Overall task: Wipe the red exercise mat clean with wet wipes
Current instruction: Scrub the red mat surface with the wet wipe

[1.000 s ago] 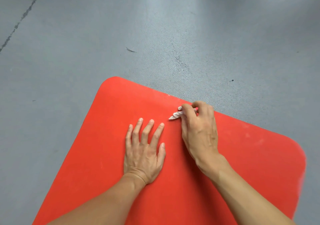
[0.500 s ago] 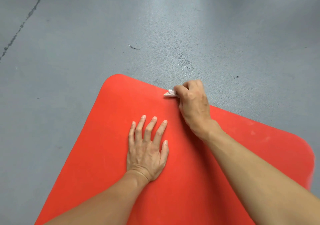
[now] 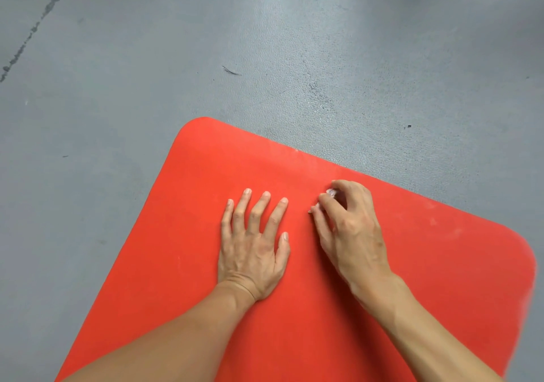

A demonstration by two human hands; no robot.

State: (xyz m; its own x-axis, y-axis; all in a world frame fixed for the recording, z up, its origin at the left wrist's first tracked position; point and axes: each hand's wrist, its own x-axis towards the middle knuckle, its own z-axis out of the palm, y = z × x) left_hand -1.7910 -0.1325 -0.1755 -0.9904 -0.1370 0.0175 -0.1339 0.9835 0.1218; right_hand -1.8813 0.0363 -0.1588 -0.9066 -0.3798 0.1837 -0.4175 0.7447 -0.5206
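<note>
The red exercise mat (image 3: pixel 182 234) lies on the grey floor, its rounded far end pointing away from me. My left hand (image 3: pixel 253 249) rests flat on the mat with fingers spread. Just to its right, my right hand (image 3: pixel 350 228) has its fingers curled round a crumpled white wet wipe (image 3: pixel 331 193) and holds it against the mat a short way inside the far edge. Only a small bit of the wipe shows between the fingers. Pale smudges mark the mat near its far right edge (image 3: pixel 435 219).
Grey textured floor (image 3: pixel 147 58) surrounds the mat on the left, far and right sides. A dark crack line (image 3: pixel 32 31) runs across the floor at far left. A small dark scrap (image 3: pixel 231 71) lies on the floor beyond the mat.
My right hand has pulled the wipe back from the mat's far edge toward me, to beside the left hand's fingertips. The left hand stayed flat in place.
</note>
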